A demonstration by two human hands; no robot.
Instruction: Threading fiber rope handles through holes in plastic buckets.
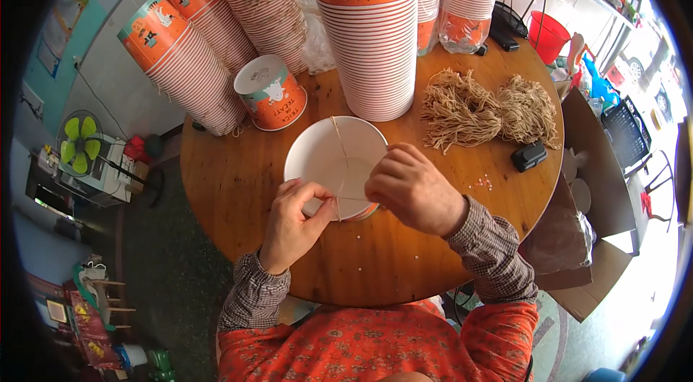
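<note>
A round, white-lined orange paper bucket (317, 155) stands in from the worktop's near edge (346, 303), between left hand (297, 220) and right hand (411, 183). Both clamp thin tan twine (352, 199) by its rim.

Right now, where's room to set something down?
Bare wood lies between the left hand and the table's left edge; a specked strip fronts the open bucket. The back is crowded with bucket stacks and string bundles.

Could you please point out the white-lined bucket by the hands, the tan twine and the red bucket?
White-lined bucket (307, 155): head view, on its inner wall.
Tan twine (484, 111): head view, on strands near its middle.
Red bucket (546, 37): head view, on its outer wall.
</note>
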